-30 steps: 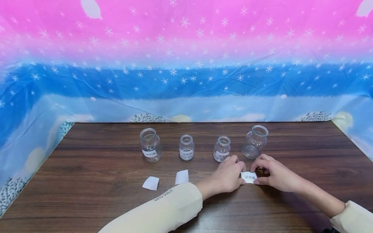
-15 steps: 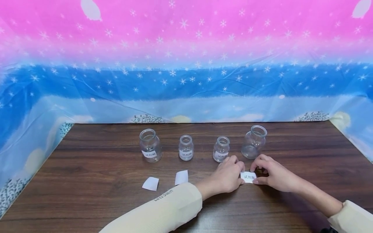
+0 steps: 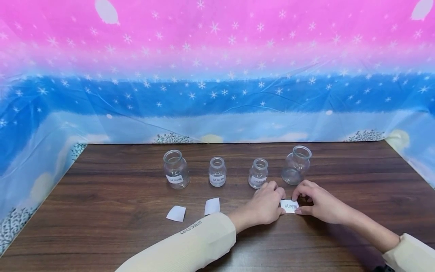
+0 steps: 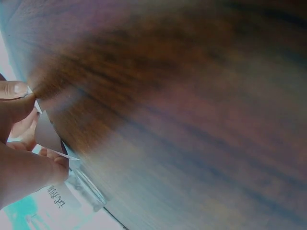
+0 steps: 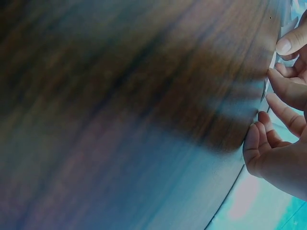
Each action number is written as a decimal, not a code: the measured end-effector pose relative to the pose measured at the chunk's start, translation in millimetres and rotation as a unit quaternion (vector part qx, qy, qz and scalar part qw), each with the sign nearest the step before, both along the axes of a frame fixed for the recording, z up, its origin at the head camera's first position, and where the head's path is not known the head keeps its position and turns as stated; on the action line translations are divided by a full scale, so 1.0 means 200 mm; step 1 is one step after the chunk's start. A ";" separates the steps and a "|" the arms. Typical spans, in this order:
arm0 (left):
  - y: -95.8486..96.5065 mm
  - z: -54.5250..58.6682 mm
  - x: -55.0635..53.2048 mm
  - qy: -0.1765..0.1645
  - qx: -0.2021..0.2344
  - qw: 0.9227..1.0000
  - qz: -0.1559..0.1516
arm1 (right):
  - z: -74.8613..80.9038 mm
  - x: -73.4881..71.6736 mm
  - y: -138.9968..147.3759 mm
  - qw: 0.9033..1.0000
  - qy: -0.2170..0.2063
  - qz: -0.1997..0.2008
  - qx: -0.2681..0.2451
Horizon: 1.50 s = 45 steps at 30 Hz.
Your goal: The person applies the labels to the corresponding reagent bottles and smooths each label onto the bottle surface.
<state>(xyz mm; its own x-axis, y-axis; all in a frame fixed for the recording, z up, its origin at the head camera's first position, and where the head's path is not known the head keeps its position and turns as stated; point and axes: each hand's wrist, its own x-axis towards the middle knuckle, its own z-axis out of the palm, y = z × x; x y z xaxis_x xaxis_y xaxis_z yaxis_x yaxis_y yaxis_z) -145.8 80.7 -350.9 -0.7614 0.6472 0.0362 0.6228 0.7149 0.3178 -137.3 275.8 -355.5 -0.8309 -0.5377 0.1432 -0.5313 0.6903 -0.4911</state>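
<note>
In the head view a small white label (image 3: 289, 206) with printed characters is held close over the table. My left hand (image 3: 266, 203) pinches its left edge with thumb and fingers. The right hand (image 3: 321, 204) pinches the opposite edge, its remaining fingers curled above. Just behind the hands stand a small glass jar (image 3: 259, 170), bearing a label partly hidden by the left knuckles, and a larger unlabelled glass jar (image 3: 296, 166). In the left wrist view the label (image 4: 48, 133) shows as a pale, slightly bent sheet between the fingers.
Farther left stand another small labelled jar (image 3: 217, 172) and a large labelled jar (image 3: 175, 170). Two white paper pieces (image 3: 176, 214) lie in front of them, one right by the left sleeve (image 3: 204, 241). A patterned cloth (image 3: 217, 124) rises behind the dark wooden table (image 3: 102, 211).
</note>
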 end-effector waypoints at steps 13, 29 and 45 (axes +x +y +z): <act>-0.01 0.00 0.00 -0.005 0.005 1.000 -0.002 | 0.02 -0.01 -0.01 1.000 -0.016 -0.007 0.011; 0.00 -0.01 0.00 0.002 -0.002 1.000 0.004 | -0.01 0.00 -0.01 1.000 0.011 0.010 -0.015; 0.00 -0.01 -0.01 0.011 0.006 1.000 -0.004 | 0.00 0.00 0.00 0.999 0.001 0.018 -0.028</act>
<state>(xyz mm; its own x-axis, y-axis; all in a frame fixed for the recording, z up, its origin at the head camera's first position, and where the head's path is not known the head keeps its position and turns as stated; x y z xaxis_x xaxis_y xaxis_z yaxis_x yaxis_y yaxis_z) -147.2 81.0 -352.8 -0.7554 0.6524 0.0610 0.6351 0.7060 0.3133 -137.1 276.7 -355.5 -0.8112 -0.5581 0.1749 -0.5559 0.6428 -0.5271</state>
